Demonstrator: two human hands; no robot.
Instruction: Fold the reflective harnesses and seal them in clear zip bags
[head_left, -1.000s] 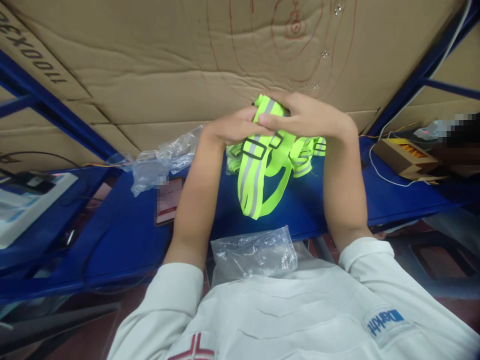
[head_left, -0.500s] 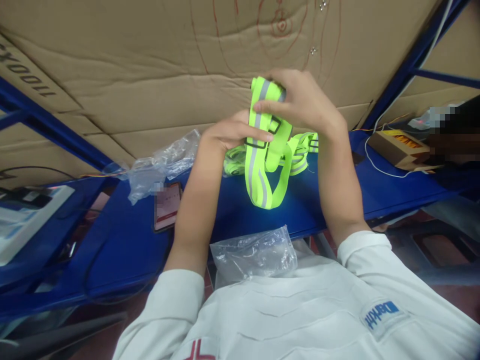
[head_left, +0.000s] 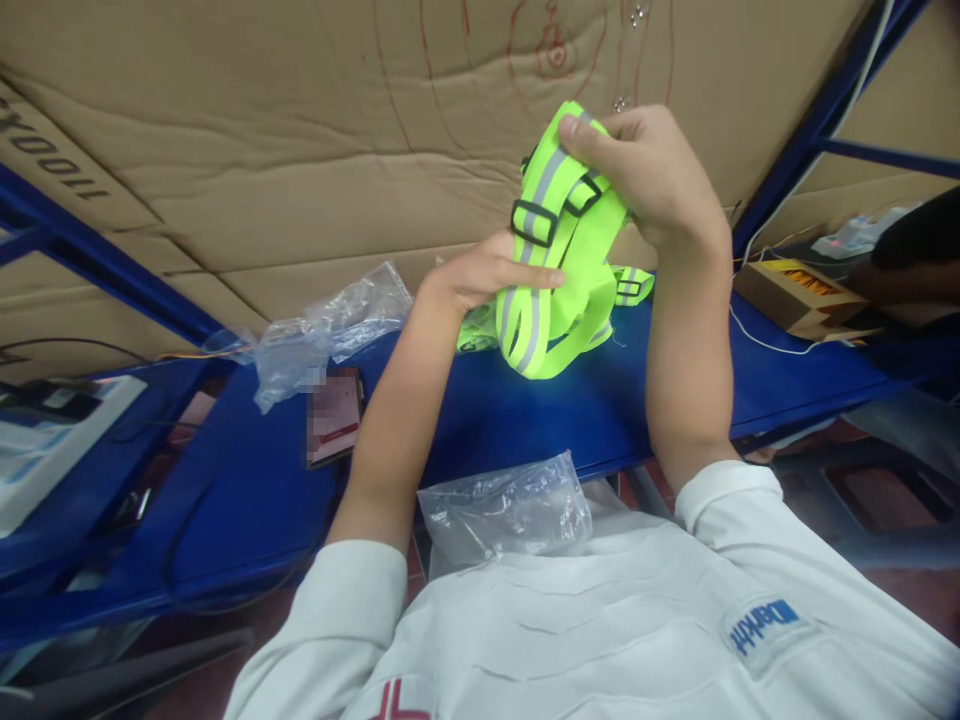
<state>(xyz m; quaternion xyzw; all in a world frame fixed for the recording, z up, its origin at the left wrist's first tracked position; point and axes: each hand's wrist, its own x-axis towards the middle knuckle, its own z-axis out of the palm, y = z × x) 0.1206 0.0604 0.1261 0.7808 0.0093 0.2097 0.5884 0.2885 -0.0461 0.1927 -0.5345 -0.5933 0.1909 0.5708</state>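
Note:
A neon yellow-green reflective strap (head_left: 537, 325) with grey stripes and black slide buckles is folded into loops between my hands, above the blue table. My left hand (head_left: 487, 272) grips its lower left part, thumb lying across the front of the bands. At the upper end, my right hand (head_left: 637, 165) pinches the folded bands, thumb in front; its other fingertips are hidden behind. More strap of the same colour (head_left: 634, 287) lies on the table behind, partly covered by the held loops. A clear plastic bag (head_left: 506, 508) rests against my shirt at the table's front edge.
Crumpled clear plastic bags (head_left: 330, 320) and a phone (head_left: 334, 415) lie left on the blue table (head_left: 480, 425). An open cardboard box (head_left: 806, 298) and a white cable stand right. Cardboard sheets (head_left: 300, 150) close off the back. Part of another person shows at the far right.
My right hand has moved up and to the right with the strap's upper end. The folded loops have risen and tilted right, and both buckles now show more fully.

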